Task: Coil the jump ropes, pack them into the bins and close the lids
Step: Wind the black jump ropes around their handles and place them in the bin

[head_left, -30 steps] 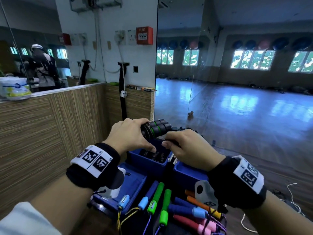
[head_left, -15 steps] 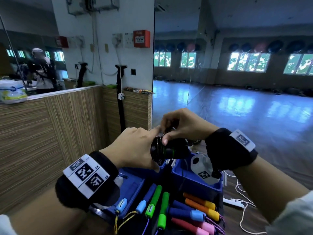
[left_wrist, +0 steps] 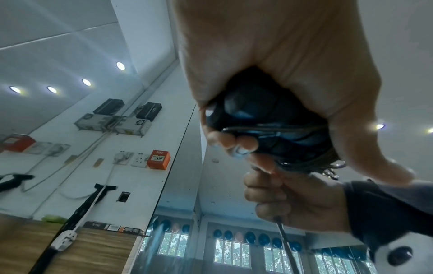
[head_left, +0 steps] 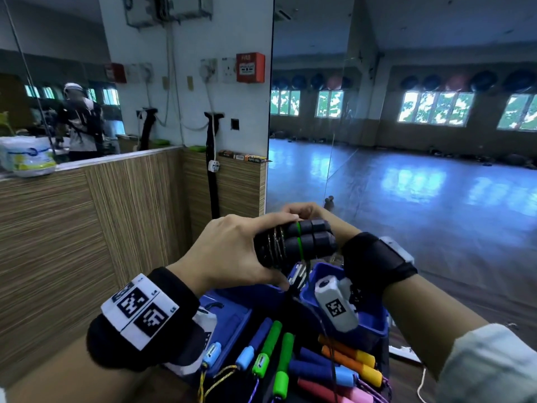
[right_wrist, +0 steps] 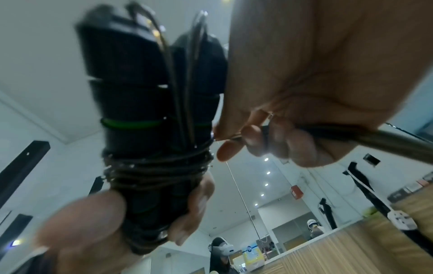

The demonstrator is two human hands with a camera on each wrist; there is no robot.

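Gripping of the paired black jump-rope handles (head_left: pixel 296 245) by the left hand (head_left: pixel 232 254), fingers curled round them, is recorded at frame centre. Thin cord (right_wrist: pixel 161 166) is wound about the handles; its free run is pinched by the right hand (right_wrist: pixel 293 115). Blue bins (head_left: pixel 374 324) and coloured ropes (head_left: pixel 334 365) are listed below.

A dark bench (head_left: pixel 293 356) carries blue bins (head_left: pixel 374 330) and loose ropes (head_left: pixel 279 365) with bright foam handles.

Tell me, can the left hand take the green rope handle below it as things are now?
Probably not: the left hand grips the black handles, so it is occupied. The green handle lies uncovered below.
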